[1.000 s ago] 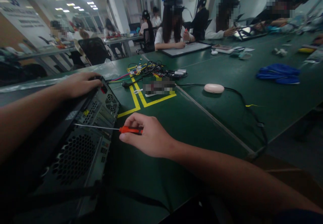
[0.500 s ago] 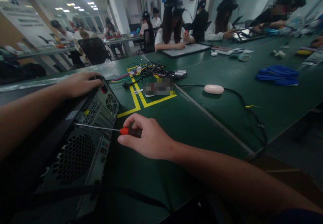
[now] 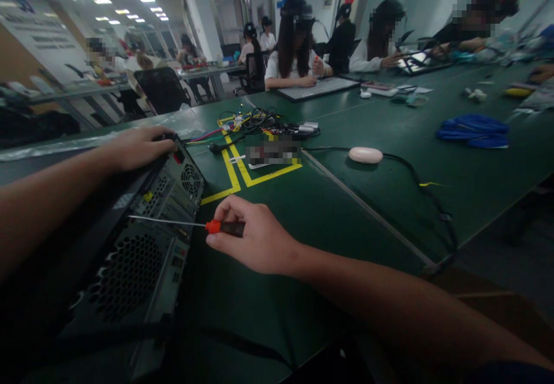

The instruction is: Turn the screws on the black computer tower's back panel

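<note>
The right hand is clamped on a long screwdriver with an orange-collared, dark handle and a thin, bright metal shaft, thumb and fingers pinching it at the collar. Leftward from that grip the shaft runs nearly level to the back of a boxy black and grey metal computer case, its tip at the seam by the dark side cover; whether it sits in a screw is too small to tell. The left hand, ahead and to the left of the grip, lies over the case's upper far corner; how tightly its fingers press cannot be told. A round grey fan grille lies just below that hand, a honeycomb vent nearer the wearer. The screwdriver should be light and stiff, easily turned by its thick handle, though its slim tip could slip off smooth metal. The case looks rigid and heavy, its smooth cover perhaps slippery, so it is best steadied by its corner edges, clear of the vent. Beyond the grip, on the green tabletop, lies a tangle of black cables.
</note>
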### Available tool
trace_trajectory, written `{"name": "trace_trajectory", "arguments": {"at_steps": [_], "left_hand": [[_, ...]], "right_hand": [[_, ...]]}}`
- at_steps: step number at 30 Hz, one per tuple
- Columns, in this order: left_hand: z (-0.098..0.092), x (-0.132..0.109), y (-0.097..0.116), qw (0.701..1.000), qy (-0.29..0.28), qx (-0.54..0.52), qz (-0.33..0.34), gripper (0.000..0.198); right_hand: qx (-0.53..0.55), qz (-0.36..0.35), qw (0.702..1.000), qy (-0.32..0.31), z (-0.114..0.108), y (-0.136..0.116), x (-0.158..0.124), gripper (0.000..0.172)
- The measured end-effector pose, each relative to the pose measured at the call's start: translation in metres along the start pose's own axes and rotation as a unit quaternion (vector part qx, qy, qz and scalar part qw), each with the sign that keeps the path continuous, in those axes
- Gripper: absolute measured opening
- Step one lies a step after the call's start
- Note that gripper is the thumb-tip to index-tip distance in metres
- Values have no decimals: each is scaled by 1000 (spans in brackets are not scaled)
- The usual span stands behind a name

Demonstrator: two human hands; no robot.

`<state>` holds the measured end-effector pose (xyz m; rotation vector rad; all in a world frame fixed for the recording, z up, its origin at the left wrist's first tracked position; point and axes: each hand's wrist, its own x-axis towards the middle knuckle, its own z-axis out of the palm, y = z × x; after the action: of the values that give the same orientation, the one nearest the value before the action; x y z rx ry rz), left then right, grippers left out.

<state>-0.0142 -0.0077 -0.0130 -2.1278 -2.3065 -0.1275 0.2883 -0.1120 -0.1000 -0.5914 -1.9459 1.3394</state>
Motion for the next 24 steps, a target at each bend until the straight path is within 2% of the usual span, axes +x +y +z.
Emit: {"name": "trace_trajectory", "arguments": {"at_steps": [9, 24], "left_hand": [[-3, -4, 5, 1000, -1, 6, -18, 77], [-2, -2, 4, 1000, 7, 9, -4, 77]], "right_hand": [[8, 8, 1000, -5, 0, -1, 0, 23], [3, 5, 1000, -2, -1, 0, 0, 23]]}}
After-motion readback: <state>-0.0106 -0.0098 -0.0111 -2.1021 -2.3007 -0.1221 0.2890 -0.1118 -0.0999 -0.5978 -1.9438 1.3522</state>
